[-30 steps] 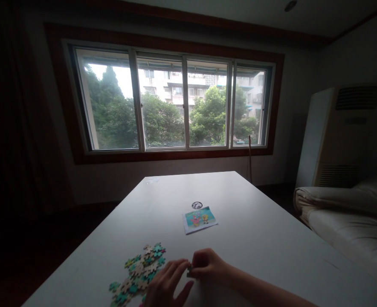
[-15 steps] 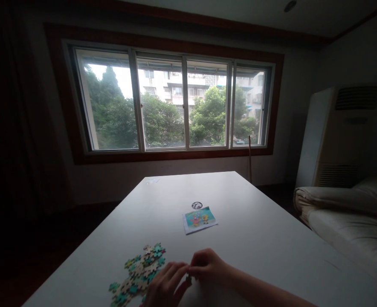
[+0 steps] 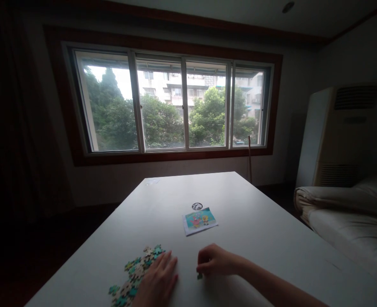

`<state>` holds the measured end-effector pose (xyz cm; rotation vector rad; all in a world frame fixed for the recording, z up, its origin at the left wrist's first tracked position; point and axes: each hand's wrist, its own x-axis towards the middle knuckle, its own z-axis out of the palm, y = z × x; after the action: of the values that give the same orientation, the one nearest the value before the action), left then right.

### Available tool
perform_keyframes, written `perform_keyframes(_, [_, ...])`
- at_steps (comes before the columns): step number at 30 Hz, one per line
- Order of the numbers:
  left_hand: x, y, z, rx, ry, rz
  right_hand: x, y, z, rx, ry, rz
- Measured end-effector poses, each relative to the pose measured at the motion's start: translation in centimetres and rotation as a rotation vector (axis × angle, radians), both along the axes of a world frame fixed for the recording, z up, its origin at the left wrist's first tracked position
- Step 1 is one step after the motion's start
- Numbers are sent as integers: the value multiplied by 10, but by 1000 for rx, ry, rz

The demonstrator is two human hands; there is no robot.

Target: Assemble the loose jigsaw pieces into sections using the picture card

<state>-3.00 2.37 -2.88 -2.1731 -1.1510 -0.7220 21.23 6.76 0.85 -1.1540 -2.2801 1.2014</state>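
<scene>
From my distant seat I see the bare right hand point(image 3: 216, 261) near the centre, thumb and fingers pinched on a small dark-green jigsaw piece point(image 3: 199, 276); I cannot tell whether that piece touches the smooth white table point(image 3: 265, 234). To its left, well apart, I have the bare left hand point(image 3: 158, 277) with fingers extended over the right edge of a loose pile of teal, green and tan jigsaw pieces point(image 3: 139, 270). Farther off, I make out a rectangular paper sheet with a colourful cartoon print point(image 3: 200, 221).
</scene>
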Motion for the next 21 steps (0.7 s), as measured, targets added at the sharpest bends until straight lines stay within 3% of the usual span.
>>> perform_keyframes(3, [-7,7,-2,-247,-42,130,10,4,7,247,-203,-26])
perform_keyframes(6, [-4,6,9,-530,-88,239,15,8,4,407,-246,-116])
perform_keyframes(8, [-1,4,18,-623,-120,265,15,8,-2,481,-268,-151])
perform_keyframes(12, [4,0,26,-657,-184,249,13,7,-11,565,-277,-159])
perform_keyframes(17, [3,2,20,-619,-221,218,14,9,-15,602,-270,-152])
perform_keyframes(21, [1,2,18,-569,-199,264,15,12,-18,608,-258,-145])
